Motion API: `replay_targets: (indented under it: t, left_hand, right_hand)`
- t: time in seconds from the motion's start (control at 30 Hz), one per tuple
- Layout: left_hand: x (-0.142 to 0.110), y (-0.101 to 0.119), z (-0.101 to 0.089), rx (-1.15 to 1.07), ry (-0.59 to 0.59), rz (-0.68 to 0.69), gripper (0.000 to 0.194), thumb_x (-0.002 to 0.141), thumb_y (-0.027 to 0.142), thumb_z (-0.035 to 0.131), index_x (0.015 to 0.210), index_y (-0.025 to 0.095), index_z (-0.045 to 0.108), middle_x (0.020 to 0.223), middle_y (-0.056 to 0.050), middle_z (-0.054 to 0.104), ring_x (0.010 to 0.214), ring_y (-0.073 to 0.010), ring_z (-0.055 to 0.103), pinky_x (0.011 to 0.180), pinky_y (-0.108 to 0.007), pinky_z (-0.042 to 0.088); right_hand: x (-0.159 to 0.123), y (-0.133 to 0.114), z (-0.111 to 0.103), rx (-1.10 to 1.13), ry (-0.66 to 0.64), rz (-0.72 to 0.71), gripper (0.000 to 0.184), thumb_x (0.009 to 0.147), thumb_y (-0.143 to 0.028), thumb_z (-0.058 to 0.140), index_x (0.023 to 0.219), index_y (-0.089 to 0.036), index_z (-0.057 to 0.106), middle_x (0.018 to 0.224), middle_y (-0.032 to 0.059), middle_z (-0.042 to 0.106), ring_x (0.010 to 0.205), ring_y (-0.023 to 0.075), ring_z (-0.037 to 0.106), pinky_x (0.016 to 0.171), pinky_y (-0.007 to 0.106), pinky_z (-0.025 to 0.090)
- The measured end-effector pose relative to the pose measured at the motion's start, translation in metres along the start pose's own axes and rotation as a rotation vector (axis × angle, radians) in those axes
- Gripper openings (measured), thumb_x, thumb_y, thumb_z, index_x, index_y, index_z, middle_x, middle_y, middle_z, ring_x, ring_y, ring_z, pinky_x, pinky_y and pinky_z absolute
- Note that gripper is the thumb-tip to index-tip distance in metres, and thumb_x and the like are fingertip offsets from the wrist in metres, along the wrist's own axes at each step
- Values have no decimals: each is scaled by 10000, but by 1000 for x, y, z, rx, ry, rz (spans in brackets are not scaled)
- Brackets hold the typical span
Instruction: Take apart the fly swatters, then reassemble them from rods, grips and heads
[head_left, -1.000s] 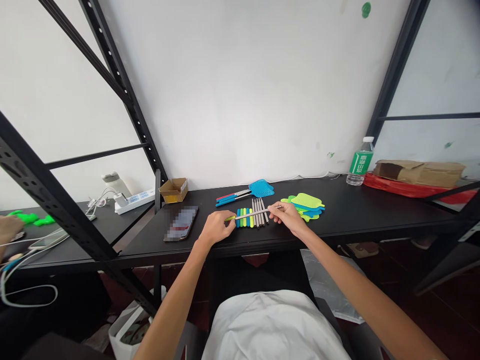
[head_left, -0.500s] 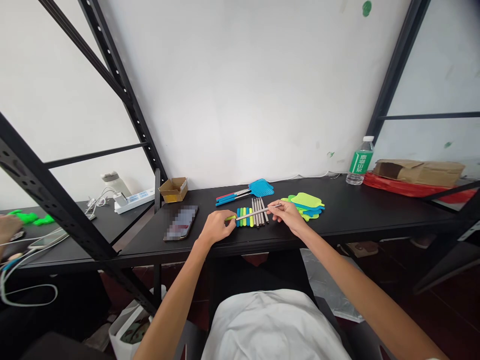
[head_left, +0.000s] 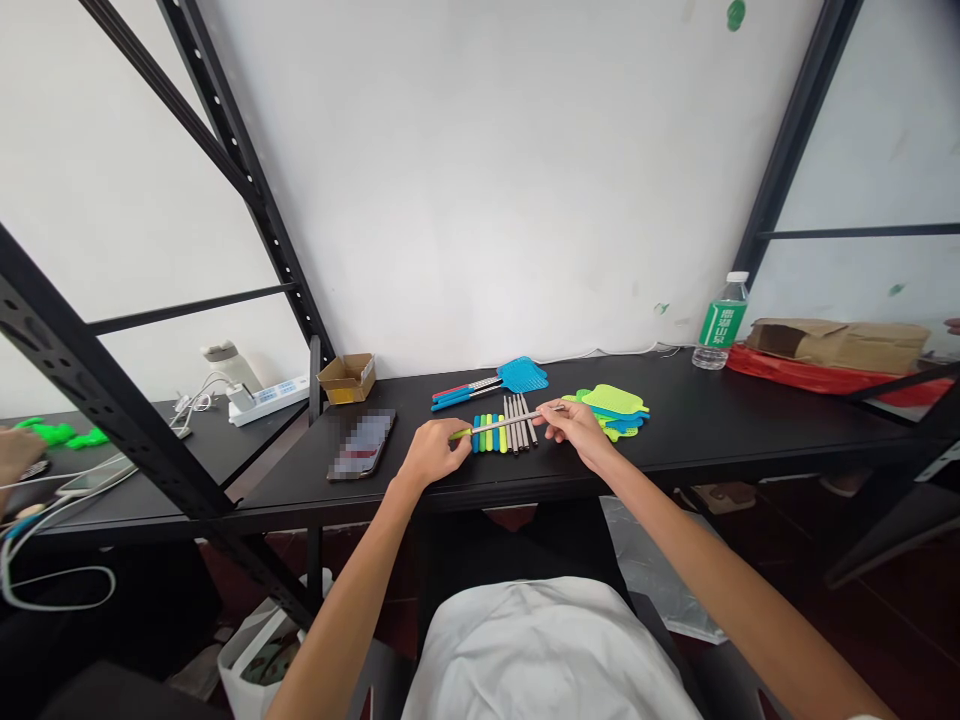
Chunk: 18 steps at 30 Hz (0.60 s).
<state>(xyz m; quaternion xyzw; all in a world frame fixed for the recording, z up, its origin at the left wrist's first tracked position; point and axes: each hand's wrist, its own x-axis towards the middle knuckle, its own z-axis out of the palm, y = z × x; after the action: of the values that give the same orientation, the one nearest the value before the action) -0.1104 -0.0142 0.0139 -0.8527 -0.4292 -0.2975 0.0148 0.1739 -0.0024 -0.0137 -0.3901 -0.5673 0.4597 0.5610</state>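
My left hand (head_left: 435, 450) is closed on a yellow-green handle (head_left: 460, 434), whose end sticks out past the fingers. Between the fingers of my right hand (head_left: 571, 425) is a thin metal rod (head_left: 506, 423), slanting across to the handle's end. The rod and handle are in line and seem to meet; how deep the rod sits in it I cannot tell. Under the rod lies a row of blue and yellow-green handles (head_left: 489, 444), with several loose metal rods (head_left: 519, 436) beside it. Right of my right hand is a pile of yellow-green and blue fly swatter heads (head_left: 622, 400).
Fly swatters with blue heads (head_left: 523, 375) lie behind the row. On the left are a phone (head_left: 364, 445) and a small cardboard box (head_left: 346, 378). A water bottle (head_left: 721, 320) and a torn carton (head_left: 840, 343) stand right. A co-worker's hand (head_left: 19, 455) shows far left.
The rod's left end has shifted slightly up and left against the yellow-green handle. Both hands are almost where they were.
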Motion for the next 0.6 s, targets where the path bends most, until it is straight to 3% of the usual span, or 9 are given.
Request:
replay_targets:
  t: [0.6]
  left_hand:
    - [0, -1, -1, -15, -20, 27, 253, 894, 221, 476, 899, 196, 728, 842, -34, 719, 694, -178, 601, 638, -272, 377]
  right_hand:
    - [-1, 1, -1, -35, -45, -33, 405, 805, -536, 743, 976, -171, 701, 943, 114, 757, 606, 128, 615, 479, 212, 430]
